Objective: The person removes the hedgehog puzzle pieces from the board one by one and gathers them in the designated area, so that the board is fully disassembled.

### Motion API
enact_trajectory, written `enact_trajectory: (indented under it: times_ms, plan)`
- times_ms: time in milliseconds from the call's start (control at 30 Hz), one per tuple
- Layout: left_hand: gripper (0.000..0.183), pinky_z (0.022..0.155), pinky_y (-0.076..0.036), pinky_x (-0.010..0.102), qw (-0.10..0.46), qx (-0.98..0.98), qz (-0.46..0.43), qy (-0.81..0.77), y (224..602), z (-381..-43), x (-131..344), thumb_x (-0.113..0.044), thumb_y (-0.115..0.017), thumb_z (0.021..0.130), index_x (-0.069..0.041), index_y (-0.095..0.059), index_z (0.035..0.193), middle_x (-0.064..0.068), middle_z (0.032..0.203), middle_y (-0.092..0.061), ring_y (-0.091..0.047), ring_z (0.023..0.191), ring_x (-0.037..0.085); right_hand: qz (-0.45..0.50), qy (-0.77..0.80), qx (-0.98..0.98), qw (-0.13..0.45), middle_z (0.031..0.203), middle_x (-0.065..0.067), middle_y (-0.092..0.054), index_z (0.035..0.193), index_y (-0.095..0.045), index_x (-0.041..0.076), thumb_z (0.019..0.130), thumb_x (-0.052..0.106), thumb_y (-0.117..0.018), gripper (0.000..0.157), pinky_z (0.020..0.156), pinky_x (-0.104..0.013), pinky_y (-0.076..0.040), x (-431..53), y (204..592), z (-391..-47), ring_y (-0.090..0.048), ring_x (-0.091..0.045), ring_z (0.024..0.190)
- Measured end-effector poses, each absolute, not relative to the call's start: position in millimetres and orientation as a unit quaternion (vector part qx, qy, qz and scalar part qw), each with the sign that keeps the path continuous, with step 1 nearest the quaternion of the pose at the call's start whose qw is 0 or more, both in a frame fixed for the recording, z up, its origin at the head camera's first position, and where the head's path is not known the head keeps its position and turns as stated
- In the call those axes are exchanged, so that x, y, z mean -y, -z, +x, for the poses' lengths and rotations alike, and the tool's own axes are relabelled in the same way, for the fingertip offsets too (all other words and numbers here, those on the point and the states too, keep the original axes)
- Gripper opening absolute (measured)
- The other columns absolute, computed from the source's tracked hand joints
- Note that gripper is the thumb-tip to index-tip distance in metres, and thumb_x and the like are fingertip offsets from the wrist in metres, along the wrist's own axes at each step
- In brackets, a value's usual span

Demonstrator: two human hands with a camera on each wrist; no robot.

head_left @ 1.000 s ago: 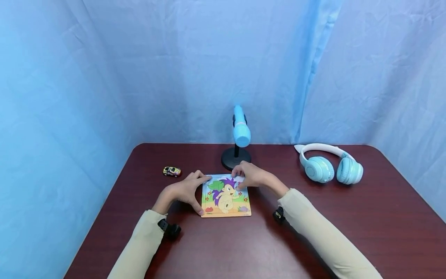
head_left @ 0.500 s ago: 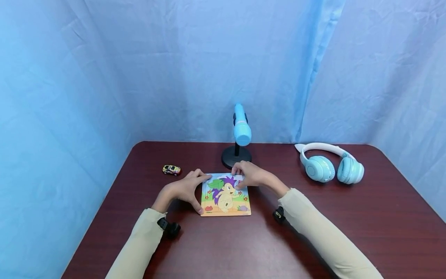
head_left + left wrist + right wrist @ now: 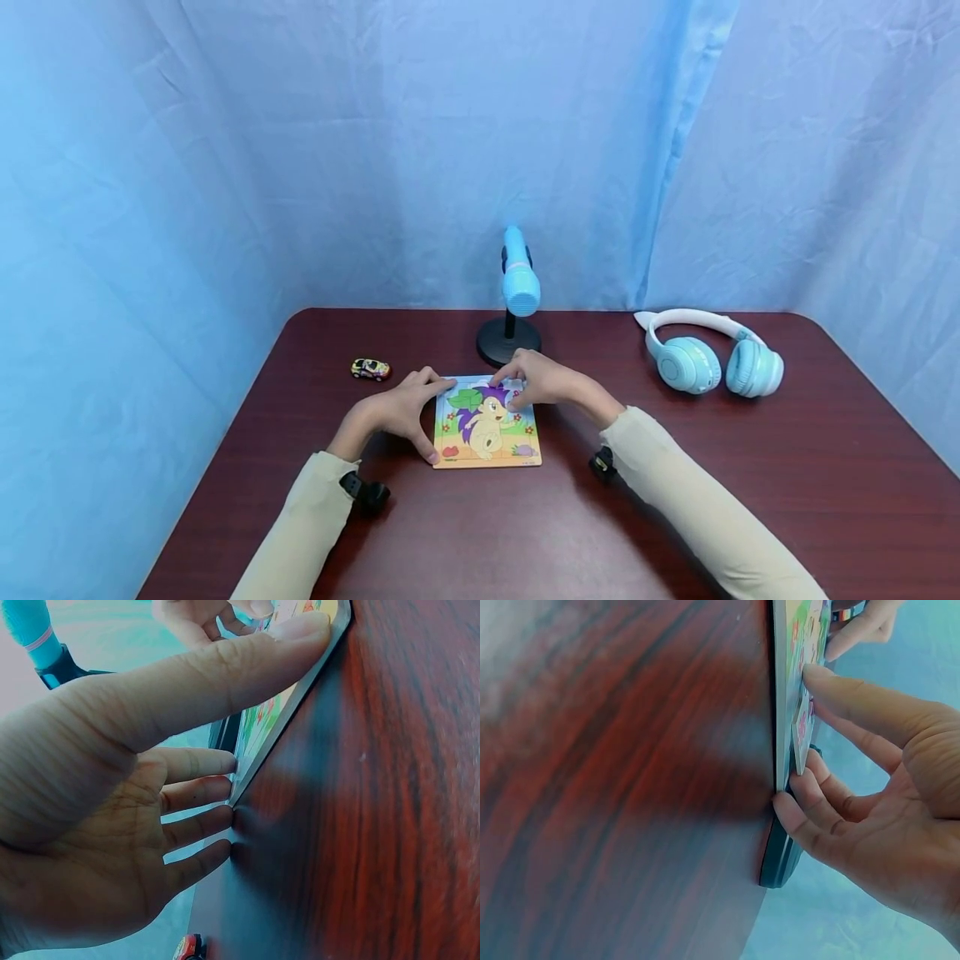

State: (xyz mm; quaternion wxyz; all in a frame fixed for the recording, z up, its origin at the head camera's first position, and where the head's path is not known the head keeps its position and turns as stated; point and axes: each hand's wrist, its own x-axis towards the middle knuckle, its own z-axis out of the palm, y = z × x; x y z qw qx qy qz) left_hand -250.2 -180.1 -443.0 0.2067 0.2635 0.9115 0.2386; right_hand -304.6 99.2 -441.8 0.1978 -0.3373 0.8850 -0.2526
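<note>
A square jigsaw puzzle (image 3: 483, 437) with a purple-haired hedgehog picture lies flat on the table. My left hand (image 3: 397, 410) spans its left side: the thumb lies on the near corner and the fingertips touch the far edge. In the left wrist view those fingers (image 3: 199, 793) are straight. At the far right corner, my right hand (image 3: 546, 379) pinches a puzzle piece (image 3: 802, 739) between thumb and fingers. The right wrist view shows this piece tilted, one end raised off the board. The right hand covers part of the picture.
Behind the puzzle, a light blue microphone (image 3: 521, 287) stands on a round black base (image 3: 491, 342). A small toy car (image 3: 370, 369) is at the left, and cat-ear headphones (image 3: 688, 364) lie at the right. Blue curtains (image 3: 420, 150) hang around the dark red table (image 3: 480, 542).
The right index fingertip has shifted slightly left along the puzzle's far side. The left hand and the puzzle stay in place.
</note>
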Motion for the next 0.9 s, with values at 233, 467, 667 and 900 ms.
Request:
enact_trajectory:
  times_ms: [233,467,667,900]
  plan:
    - [0.112,0.105,-0.044,0.048,0.209,-0.911,0.259,-0.243,446.3,-250.8,179.4,-0.036,-0.094,0.07,-0.005,-0.034,0.159,0.012,0.134,-0.042,-0.037,0.127,0.028,-0.311,0.255,-0.891,0.21,0.121,-0.013,-0.056,0.132,-0.069,0.012,0.087,0.014,-0.081,0.047,0.086,-0.035,-0.05,-101.8,442.9,-305.3,-0.051,-0.025,0.11]
    - [0.113,0.105,-0.045,0.047,0.207,-0.912,0.26,-0.241,446.8,-250.1,180.1,-0.036,-0.095,0.069,-0.006,-0.034,0.159,0.011,0.134,-0.042,-0.037,0.127,0.028,-0.304,0.248,-0.902,0.18,0.119,-0.012,-0.062,0.131,-0.069,0.004,0.085,0.01,-0.082,0.048,0.087,-0.035,-0.054,-104.8,442.4,-303.2,-0.055,-0.024,0.106]
    - [0.112,0.105,-0.045,0.046,0.205,-0.912,0.26,-0.241,445.0,-249.7,180.4,-0.036,-0.095,0.069,-0.005,-0.035,0.158,0.011,0.133,-0.043,-0.038,0.126,0.027,-0.323,0.233,-0.905,0.15,0.116,-0.011,-0.062,0.13,-0.07,0.006,0.086,0.009,-0.081,0.045,0.085,-0.033,-0.053,-106.8,441.3,-299.8,-0.054,-0.024,0.104]
    - [0.112,0.105,-0.045,0.047,0.203,-0.911,0.265,-0.241,444.4,-250.2,180.6,-0.036,-0.095,0.069,-0.005,-0.035,0.158,0.012,0.133,-0.043,-0.038,0.126,0.028,-0.346,0.21,-0.907,0.12,0.115,-0.012,-0.058,0.131,-0.069,0.005,0.086,0.006,-0.078,0.046,0.084,-0.034,-0.05,-103.3,442.1,-295.8,-0.049,-0.025,0.107]
